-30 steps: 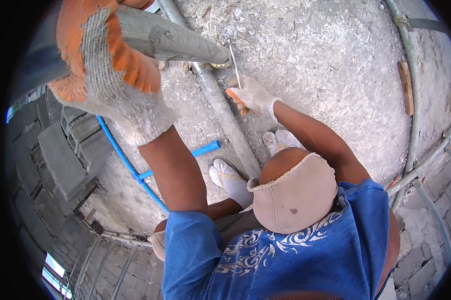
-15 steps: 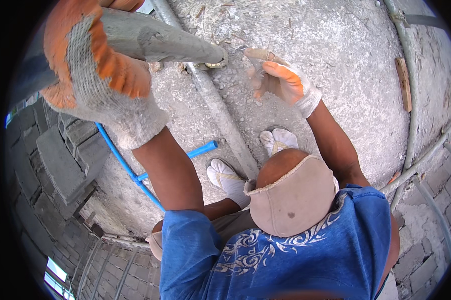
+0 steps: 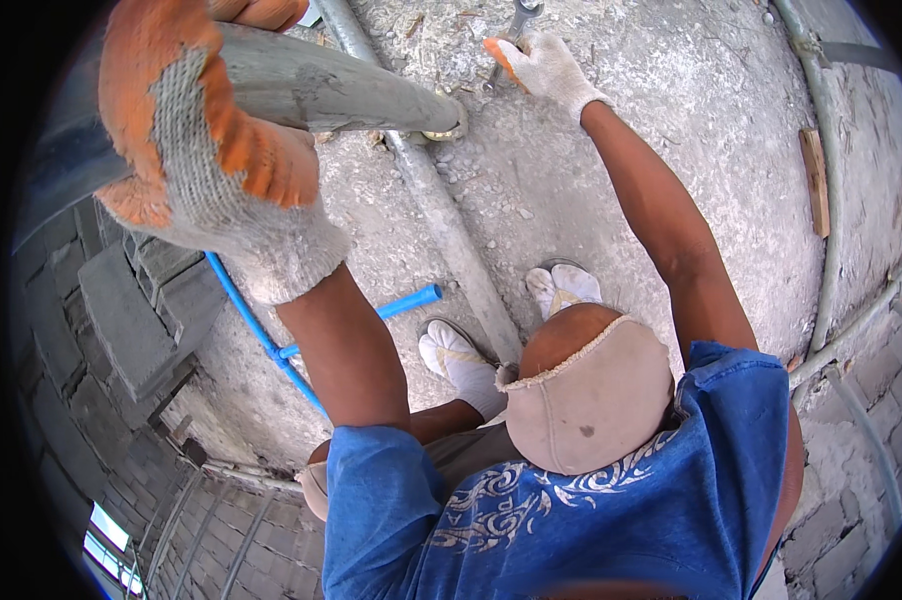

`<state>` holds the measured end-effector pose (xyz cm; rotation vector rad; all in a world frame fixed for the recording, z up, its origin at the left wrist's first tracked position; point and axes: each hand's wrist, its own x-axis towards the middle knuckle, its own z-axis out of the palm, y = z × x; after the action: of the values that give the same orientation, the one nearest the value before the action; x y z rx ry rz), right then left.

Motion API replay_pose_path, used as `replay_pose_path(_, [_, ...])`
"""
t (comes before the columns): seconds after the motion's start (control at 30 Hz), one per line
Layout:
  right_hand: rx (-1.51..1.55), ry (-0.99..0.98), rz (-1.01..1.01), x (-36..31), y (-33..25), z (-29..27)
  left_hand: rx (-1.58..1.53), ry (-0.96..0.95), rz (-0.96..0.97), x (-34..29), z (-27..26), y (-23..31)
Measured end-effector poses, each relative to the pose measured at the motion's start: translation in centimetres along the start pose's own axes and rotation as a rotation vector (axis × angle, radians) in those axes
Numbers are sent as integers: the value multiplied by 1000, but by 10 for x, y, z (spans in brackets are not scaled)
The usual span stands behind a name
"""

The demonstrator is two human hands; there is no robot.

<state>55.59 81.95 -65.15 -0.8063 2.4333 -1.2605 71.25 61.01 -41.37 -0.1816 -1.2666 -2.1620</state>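
My left hand (image 3: pixel 206 150), in an orange-and-white knit glove, is closed around a thick grey metal pipe (image 3: pixel 346 85) at the upper left. The pipe's near end disappears into the dark rim of the view. Its far end has a pale ring-like edge (image 3: pixel 451 120) and sits over a thinner pole on the ground. My right hand (image 3: pixel 546 70), gloved the same way, is stretched forward, right of that end. Its fingers are closed on a metal wrench (image 3: pixel 523 15); the wrench's middle is hidden by the glove.
The thinner grey pole (image 3: pixel 451 230) runs along the rough concrete floor (image 3: pixel 671 90) between my feet. Blue plastic pipe (image 3: pixel 411 302) lies left of them. Stacked grey blocks (image 3: pixel 126 310) stand at left. A short wooden piece (image 3: pixel 814 180) rests by metal tubes (image 3: pixel 826 270) at right.
My right hand has moved forward, away from me, with the wrench, which now shows more plainly. My left hand keeps its hold on the thick pipe, nearly in place.
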Motion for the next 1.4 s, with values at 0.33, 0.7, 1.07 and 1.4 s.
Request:
replay_pose_path(0.33, [-651, -24, -525, 44, -8, 45, 574, 322, 88, 0, 17, 2])
replay_pose_path(0.7, [-696, 65, -474, 104, 0, 75, 468, 288, 16, 1, 10, 5])
replay_pose_path(1.07, [-320, -160, -185, 117, -27, 83, 22, -45, -4, 3, 2, 1])
replay_pose_path(1.4, [-381, -305, -243, 97, -72, 59, -451, -78, -44, 6, -10, -9])
